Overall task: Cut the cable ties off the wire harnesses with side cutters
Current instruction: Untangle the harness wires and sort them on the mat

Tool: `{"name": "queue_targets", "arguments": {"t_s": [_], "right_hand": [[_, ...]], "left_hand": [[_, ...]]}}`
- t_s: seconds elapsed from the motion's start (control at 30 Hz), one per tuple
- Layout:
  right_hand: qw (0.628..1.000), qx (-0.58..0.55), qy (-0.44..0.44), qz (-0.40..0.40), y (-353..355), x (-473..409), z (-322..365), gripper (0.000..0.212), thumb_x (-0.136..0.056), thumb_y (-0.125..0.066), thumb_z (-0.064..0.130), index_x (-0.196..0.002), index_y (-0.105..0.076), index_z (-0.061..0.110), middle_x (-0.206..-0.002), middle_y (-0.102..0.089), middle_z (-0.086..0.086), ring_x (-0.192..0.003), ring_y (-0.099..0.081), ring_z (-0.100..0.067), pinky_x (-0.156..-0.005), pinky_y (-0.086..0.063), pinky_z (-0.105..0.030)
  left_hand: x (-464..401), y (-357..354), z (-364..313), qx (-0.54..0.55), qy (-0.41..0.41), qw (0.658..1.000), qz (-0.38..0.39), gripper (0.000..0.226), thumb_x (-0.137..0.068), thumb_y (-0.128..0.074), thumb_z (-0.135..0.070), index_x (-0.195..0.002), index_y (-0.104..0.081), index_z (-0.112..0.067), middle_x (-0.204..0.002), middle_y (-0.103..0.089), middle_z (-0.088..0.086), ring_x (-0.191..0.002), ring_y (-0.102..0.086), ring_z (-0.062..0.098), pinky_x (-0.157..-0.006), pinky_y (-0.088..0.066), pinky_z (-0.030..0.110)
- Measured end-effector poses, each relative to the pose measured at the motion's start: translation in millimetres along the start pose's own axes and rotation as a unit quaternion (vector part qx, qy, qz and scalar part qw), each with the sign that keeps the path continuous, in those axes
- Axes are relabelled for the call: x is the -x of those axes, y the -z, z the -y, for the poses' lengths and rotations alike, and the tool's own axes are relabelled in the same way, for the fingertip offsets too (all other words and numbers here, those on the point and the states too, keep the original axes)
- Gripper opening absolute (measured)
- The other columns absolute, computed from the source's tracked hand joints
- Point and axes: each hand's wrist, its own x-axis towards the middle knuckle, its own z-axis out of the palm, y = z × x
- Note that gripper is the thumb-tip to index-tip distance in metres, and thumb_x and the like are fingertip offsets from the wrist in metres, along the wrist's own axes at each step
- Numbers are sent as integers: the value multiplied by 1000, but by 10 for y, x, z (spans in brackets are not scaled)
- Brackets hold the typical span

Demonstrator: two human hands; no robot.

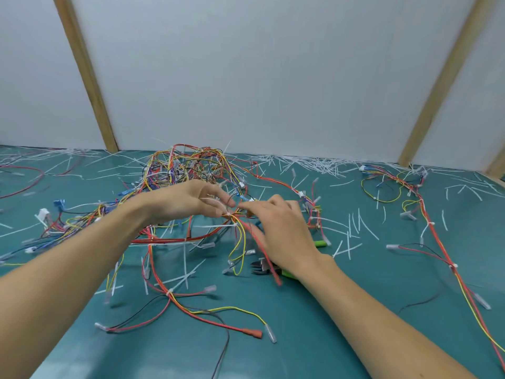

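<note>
Teal mat (355,310), both hands on harness (237,222)

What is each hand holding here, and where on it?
Both hands pinch the wire harness at its tied bunch: left hand from the left, right hand from the right. The side cutters lie on the mat, unheld.

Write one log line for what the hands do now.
left hand: pinching harness | right hand: pinching harness | side cutters: on mat
</note>
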Motion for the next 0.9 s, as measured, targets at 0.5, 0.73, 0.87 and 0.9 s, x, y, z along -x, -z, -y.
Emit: {"name": "queue_targets", "arguments": {"t_s": [0.5,0.73,0.87,0.9], "right_hand": [[972,-131,-89,-175,0,-3,-63,10,-90,-64,22,-96,-70,26,-89,-67,14,-90,-60,-15,-84,-48,-44],[978,-151,-100,-100,88,-9,-69,45,-92,-61,45,-136,-58,36,-115,-64,17,-104,-59,-13,-92,-46,-38],[985,-149,-45,-78,28,-18,-96,19,-94,-70,32,-112,-75,31,-124,-66,12,-119,-56,-14,-102,-40,-40],[984,-157,-41,-72,9,-21,-114,14,-93,-71,29,-106,-76,31,-126,-67,11,-121,-56,-14,-104,-39,-40]], "left_hand": [[-106,-158,56,-27,-91,990,-104,6,-91,-72,-11,-94,-76,-13,-88,-74,-2,-79,-64,1,-76,-47,11],[-72,-193,108,-26,-103,989,-104,9,-92,-68,-11,-97,-75,-12,-95,-74,7,-88,-62,5,-84,-47,17],[-78,-247,106,-17,-101,987,-125,8,-92,-69,-9,-97,-73,-5,-95,-72,16,-86,-61,11,-85,-48,26],[-86,-251,109,-2,-95,984,-147,8,-91,-70,-9,-96,-72,-3,-91,-72,18,-82,-60,12,-81,-48,26]]}}
